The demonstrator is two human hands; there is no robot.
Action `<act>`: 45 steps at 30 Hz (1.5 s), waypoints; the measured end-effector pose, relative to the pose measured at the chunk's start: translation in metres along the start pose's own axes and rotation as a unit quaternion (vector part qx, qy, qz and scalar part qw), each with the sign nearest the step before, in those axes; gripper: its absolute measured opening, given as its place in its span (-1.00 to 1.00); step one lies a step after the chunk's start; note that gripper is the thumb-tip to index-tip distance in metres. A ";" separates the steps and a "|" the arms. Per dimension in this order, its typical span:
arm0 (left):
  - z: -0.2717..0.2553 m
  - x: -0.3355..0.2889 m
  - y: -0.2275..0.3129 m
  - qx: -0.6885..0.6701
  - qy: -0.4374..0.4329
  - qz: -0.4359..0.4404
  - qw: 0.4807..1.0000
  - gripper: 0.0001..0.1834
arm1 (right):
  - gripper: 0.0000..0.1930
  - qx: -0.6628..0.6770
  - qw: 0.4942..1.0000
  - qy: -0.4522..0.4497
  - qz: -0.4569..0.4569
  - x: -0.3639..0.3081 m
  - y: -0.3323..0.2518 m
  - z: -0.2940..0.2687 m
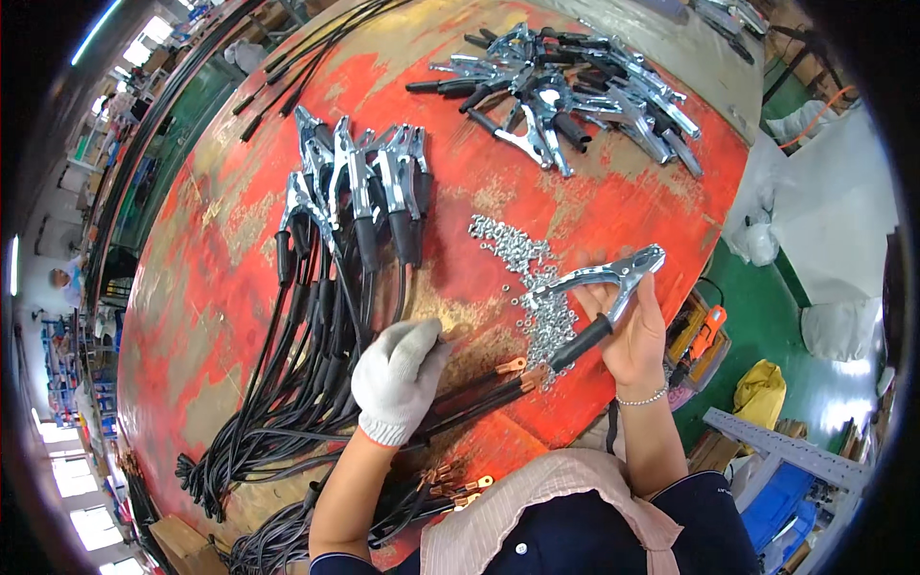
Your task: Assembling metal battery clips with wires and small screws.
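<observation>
My right hand [634,331], bare with a beaded bracelet, holds a silver metal welding clamp [628,273] with a black handle sleeve [583,343]. The clamp lies across the palm above a heap of small metal nuts [548,321]. My left hand [401,369], in a white knit glove, is closed with its fingers curled together; whatever it may hold is hidden. Beside and below it run black cables with copper lugs [513,365]. Further left, several clamps joined to black cables [359,192] lie in a bundle, jaws pointing away from me.
A large pile of loose clamps [565,91] covers the far right of the worn red table [192,364]. More black cables [268,527] lie at the near edge. An orange-handled tool [707,331] and a blue bin [778,498] are off to the right, below table level.
</observation>
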State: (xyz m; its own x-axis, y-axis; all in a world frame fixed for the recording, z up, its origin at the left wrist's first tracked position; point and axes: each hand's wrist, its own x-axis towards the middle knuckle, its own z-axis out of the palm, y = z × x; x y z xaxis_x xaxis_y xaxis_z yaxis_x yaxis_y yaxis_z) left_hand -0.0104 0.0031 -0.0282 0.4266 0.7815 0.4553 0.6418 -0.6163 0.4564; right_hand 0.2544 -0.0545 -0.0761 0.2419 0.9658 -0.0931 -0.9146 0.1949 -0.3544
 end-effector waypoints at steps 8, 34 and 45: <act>-0.005 0.008 0.027 0.055 -0.117 -0.097 0.987 -0.74 | -0.54 -0.048 0.997 -0.053 -0.033 -0.012 0.009 0.015; -0.011 0.015 0.034 -0.172 -0.296 -0.339 0.876 -0.58 | -0.46 -0.219 0.975 -0.037 -0.001 -0.025 0.035 0.056; -0.006 0.014 0.033 -0.148 -0.293 -0.349 0.878 -0.55 | -0.41 -0.213 0.973 -0.087 -0.006 -0.024 0.033 0.049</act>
State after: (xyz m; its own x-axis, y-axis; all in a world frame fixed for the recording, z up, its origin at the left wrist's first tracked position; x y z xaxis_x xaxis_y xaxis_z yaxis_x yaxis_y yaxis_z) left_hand 0.0126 -0.0071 -0.0020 0.3057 0.8410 -0.4464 0.7210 0.1017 0.6854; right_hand 0.2026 -0.0627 -0.0404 0.1595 0.9854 0.0598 -0.6852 0.1541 -0.7118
